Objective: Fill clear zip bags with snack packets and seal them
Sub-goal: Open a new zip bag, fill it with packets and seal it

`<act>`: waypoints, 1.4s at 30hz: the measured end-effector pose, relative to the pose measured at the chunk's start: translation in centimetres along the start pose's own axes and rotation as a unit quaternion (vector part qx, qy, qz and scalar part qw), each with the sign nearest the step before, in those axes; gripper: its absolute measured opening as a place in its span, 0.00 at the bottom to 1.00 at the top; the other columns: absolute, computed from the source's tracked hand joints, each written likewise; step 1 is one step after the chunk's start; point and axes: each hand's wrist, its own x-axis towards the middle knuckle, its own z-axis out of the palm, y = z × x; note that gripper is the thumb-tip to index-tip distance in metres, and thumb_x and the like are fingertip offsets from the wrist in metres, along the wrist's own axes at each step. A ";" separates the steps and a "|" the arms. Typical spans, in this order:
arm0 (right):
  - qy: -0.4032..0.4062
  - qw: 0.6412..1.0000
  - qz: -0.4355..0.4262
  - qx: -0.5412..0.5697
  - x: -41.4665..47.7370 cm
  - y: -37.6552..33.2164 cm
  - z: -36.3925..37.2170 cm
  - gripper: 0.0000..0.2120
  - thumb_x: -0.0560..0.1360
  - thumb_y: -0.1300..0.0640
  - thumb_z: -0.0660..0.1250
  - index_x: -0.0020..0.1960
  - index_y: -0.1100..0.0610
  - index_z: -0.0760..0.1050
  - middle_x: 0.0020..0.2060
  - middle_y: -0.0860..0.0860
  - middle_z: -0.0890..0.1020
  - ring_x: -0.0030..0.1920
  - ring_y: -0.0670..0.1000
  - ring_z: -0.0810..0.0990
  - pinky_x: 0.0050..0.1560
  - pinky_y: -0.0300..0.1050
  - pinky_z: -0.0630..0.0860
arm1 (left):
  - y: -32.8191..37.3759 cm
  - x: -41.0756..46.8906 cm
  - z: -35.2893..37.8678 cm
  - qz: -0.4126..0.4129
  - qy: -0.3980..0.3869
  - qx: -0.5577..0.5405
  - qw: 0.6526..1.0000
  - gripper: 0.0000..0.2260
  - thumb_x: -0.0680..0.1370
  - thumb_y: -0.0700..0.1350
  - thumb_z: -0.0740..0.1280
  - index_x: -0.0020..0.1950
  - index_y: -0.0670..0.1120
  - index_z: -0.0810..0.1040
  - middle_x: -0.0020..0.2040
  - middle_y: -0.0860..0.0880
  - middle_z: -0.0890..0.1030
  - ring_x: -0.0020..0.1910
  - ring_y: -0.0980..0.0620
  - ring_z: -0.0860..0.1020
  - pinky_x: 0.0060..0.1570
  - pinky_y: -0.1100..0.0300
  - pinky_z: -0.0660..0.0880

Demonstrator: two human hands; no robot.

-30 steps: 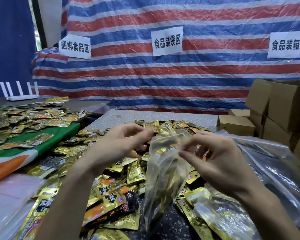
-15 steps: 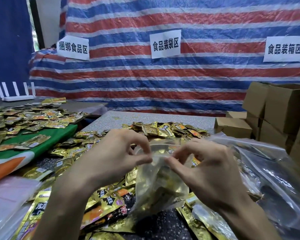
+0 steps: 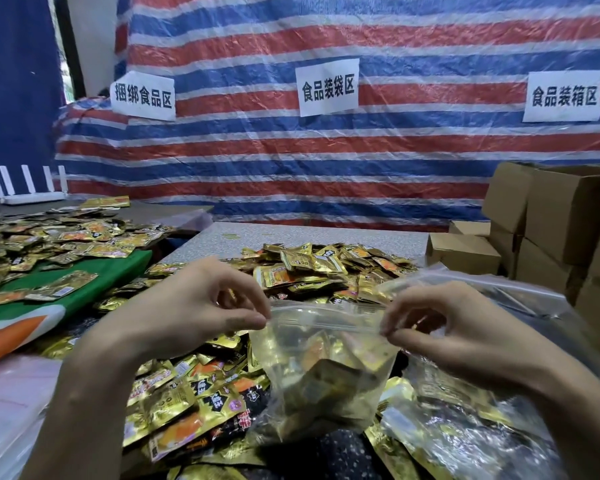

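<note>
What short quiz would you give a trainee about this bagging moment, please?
1. True or false: the left hand and the right hand each pinch one end of the top strip of the clear zip bag.
2. The bag holds: A) gold snack packets; B) bottles; C) nothing.
3. Fill in: the cardboard boxes stand on the person's ____ side.
Key: 1 true; 2 A; 3 right.
</note>
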 end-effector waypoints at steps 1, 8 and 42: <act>0.006 1.000 0.000 0.013 0.0 0.0 0.0 0.05 0.73 0.54 0.71 0.43 0.45 0.83 0.42 0.39 0.84 0.46 0.42 0.82 0.48 0.46 0.81 | 0.0 -0.1 -0.1 0.002 -0.010 0.000 1.000 0.07 0.67 0.57 0.69 0.43 0.61 0.84 0.42 0.59 0.83 0.43 0.58 0.80 0.46 0.55 0.79; 0.011 0.993 -0.019 0.114 -0.7 -0.4 -0.8 0.19 0.75 0.71 0.69 0.42 0.48 0.86 0.45 0.50 0.84 0.46 0.49 0.84 0.48 0.41 0.81 | 0.2 -0.8 -0.8 0.068 0.065 -0.076 0.993 0.10 0.65 0.48 0.73 0.46 0.53 0.85 0.43 0.46 0.85 0.42 0.47 0.84 0.44 0.47 0.81; 0.132 0.983 -0.033 -0.126 0.2 -5.1 3.8 0.13 0.74 0.41 0.60 0.54 0.43 0.77 0.47 0.38 0.80 0.51 0.43 0.76 0.50 0.47 0.74 | 3.3 1.9 4.3 0.157 0.101 -0.147 0.971 0.12 0.71 0.29 0.73 0.42 0.40 0.73 0.38 0.45 0.82 0.36 0.41 0.78 0.39 0.42 0.75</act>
